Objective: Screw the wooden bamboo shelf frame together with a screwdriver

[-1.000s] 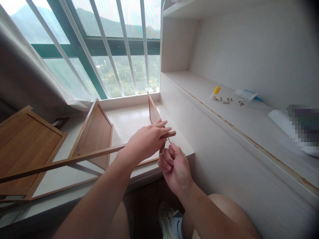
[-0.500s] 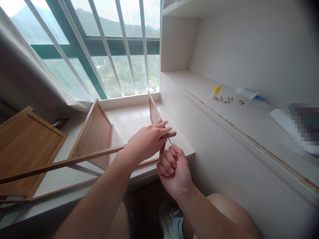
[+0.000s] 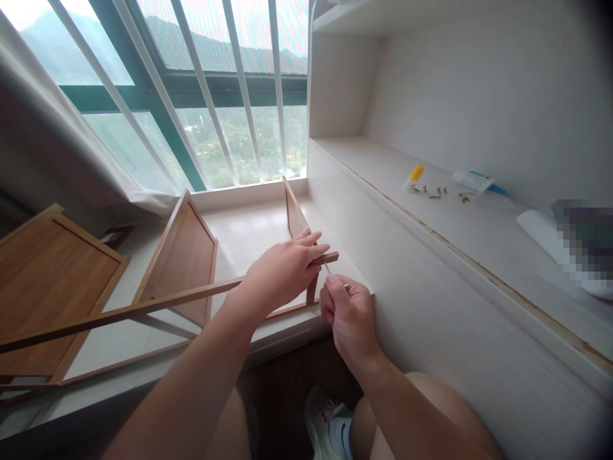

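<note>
1. Fingers (image 3: pixel 338 294) of the right hand (image 3: pixel 352 316) are curling tightly around a thin, silvery metal rod-shaped tool (image 3: pixel 327 268), with a short bit of metal showing again beyond the thumb side.
2. The tool is pointing up and slightly left from that fist, its tip meeting the near side of a long, narrow, brown wooden bar (image 3: pixel 191 294); I am not managing to tell whether it is seating in a screw.
3. The bar's end is lying just beyond the right fingertips. Its long axis is running leftward and toward me, so the tool is standing crosswise to it.
4. The left hand (image 3: pixel 287 265) is the nearer one, touching the bar: its fingers are stretching over the top, close together, but I cannot tell how firmly they are gripping underneath.
5. Beyond the hands, I am seeing a brown, flat, framed wooden panel (image 3: pixel 295 214) standing upright on the pale window ledge (image 3: pixel 239 236).
6. Farther right, small silvery metal screws (image 3: pixel 438 191) are lying on a whitish wooden shelf (image 3: pixel 469 230), beside a yellow-capped container (image 3: pixel 416 176).
</note>
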`<control>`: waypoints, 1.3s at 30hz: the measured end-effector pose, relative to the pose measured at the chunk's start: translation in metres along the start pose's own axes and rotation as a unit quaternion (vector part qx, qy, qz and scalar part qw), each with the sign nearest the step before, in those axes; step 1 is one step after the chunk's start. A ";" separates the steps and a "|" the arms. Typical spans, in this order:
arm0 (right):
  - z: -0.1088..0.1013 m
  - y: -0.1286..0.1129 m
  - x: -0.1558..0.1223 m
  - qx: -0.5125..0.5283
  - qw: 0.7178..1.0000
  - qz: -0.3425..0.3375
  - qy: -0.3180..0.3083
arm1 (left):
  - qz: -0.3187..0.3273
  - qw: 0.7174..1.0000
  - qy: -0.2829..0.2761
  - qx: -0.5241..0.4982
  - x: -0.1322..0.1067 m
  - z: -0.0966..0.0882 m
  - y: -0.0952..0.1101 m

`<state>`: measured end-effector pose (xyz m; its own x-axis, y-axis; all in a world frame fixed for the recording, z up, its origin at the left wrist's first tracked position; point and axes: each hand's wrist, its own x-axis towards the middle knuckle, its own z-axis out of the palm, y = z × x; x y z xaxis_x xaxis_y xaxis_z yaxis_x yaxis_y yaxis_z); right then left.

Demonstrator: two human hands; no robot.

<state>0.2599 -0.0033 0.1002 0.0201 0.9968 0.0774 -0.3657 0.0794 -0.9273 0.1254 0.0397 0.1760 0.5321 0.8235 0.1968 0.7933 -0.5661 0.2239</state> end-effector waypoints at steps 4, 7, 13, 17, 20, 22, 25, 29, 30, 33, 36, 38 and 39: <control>-0.005 0.000 0.004 -0.070 0.997 -0.020 -0.013 | 0.003 1.000 -0.004 0.005 0.000 -0.001 0.001; -0.006 -0.001 0.004 -0.100 0.995 -0.022 -0.016 | 0.008 1.000 -0.006 0.012 0.000 -0.002 0.001; -0.007 -0.004 0.001 -0.214 0.975 -0.058 -0.001 | 0.016 1.000 -0.002 0.019 0.001 -0.002 0.001; -0.008 -0.009 0.002 -0.276 0.959 -0.072 -0.007 | 0.016 1.000 -0.002 0.020 0.001 -0.001 0.000; -0.010 -0.013 0.004 -0.303 0.949 -0.085 -0.018 | 0.014 1.000 -0.004 0.016 0.000 -0.001 0.000; -0.011 -0.016 0.006 -0.319 0.943 -0.095 -0.026 | 0.011 1.000 -0.002 0.016 0.000 -0.001 0.001; -0.012 -0.017 0.007 -0.342 0.933 -0.102 -0.040 | 0.011 1.000 0.001 0.023 0.000 0.000 0.001; -0.015 -0.017 0.008 -0.378 0.918 -0.105 -0.059 | 0.016 0.999 0.002 0.032 0.000 0.001 0.000; -0.016 -0.017 0.008 -0.389 0.912 -0.110 -0.062 | 0.015 0.999 0.002 0.033 0.000 0.001 0.000; -0.018 -0.021 0.011 -0.418 0.897 -0.125 -0.071 | 0.013 0.999 0.002 0.031 0.000 0.001 0.001; -0.019 -0.027 0.014 -0.436 0.885 -0.138 -0.086 | 0.016 0.999 0.003 0.028 0.000 0.000 0.001; -0.019 -0.031 0.015 -0.440 0.881 -0.148 -0.092 | 0.017 1.000 0.002 0.025 0.000 0.000 0.001; -0.019 -0.032 0.016 -0.440 0.880 -0.153 -0.094 | 0.016 1.000 0.003 0.023 0.000 0.000 0.001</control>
<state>0.2900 0.0103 0.1244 -0.1929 0.9148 0.3549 0.4936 0.4031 -0.7706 0.1260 0.0394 0.1762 0.5550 0.8053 0.2086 0.7892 -0.5890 0.1739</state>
